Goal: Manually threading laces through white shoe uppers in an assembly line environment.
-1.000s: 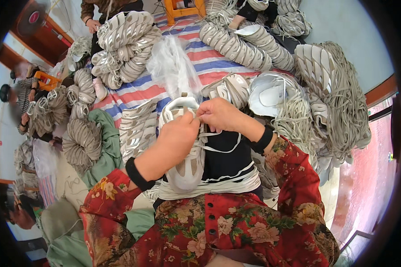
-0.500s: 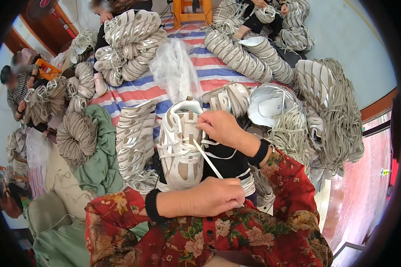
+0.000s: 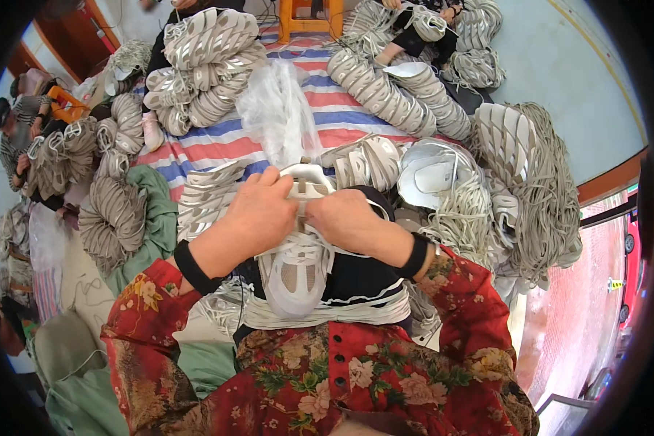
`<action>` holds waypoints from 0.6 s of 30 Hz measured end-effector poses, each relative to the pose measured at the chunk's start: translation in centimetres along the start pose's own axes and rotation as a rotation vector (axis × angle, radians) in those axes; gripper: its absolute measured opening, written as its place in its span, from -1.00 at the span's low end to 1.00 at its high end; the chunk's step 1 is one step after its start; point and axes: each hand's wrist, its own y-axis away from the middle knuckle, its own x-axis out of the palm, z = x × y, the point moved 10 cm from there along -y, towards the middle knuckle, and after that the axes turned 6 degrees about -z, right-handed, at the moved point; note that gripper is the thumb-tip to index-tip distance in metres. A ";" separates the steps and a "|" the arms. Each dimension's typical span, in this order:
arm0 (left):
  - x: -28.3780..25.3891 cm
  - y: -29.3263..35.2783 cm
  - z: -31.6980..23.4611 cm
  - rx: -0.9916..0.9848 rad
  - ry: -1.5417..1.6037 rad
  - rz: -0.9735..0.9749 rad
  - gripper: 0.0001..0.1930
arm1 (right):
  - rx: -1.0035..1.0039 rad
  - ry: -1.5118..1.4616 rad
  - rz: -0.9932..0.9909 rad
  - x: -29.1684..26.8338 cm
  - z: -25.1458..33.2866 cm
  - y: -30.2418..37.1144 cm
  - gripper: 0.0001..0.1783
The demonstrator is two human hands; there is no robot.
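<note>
A beige and white shoe upper (image 3: 295, 280) lies toe toward me on my lap, with white shoelace crossing its front. My left hand (image 3: 263, 209) is closed around the left side of its opening, fingers curled by the tongue. Opposite it, my right hand (image 3: 347, 219) pinches at the right eyelet edge, where the shoelace (image 3: 314, 232) runs between the hands. The fingertips partly hide what each one grips. A bundle of loose white laces (image 3: 370, 311) lies across my waist below the upper.
Stacked shoe uppers (image 3: 207, 192) stand just left, and more uppers with hanging laces (image 3: 552, 196) pile up at right. Ahead, a clear plastic bag (image 3: 275, 109) lies on a striped sheet (image 3: 218, 149). Green cloth (image 3: 152, 211) is at left. Other people sit working farther off.
My left hand has moved from near my waist, where it held the drawn-out shoelace, up to the upper's opening. My right hand stays at the right eyelet edge, slightly lower.
</note>
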 end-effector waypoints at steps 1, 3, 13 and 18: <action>0.5 0.4 0.7 -0.052 0.020 0.014 -0.88 | 0.020 -0.028 -0.009 0.3 0.2 -0.5 -0.83; 1.3 0.7 1.2 -0.100 0.047 0.026 -0.88 | 0.061 -0.084 -0.029 0.7 0.1 -1.1 -0.84; 2.2 1.3 2.4 -0.277 0.194 0.083 -0.84 | 0.263 -0.099 -0.238 0.3 -0.1 1.0 -0.87; 2.3 1.9 2.7 -0.293 0.240 0.116 -0.82 | 0.248 -0.327 -0.293 -0.5 -1.4 1.1 -0.88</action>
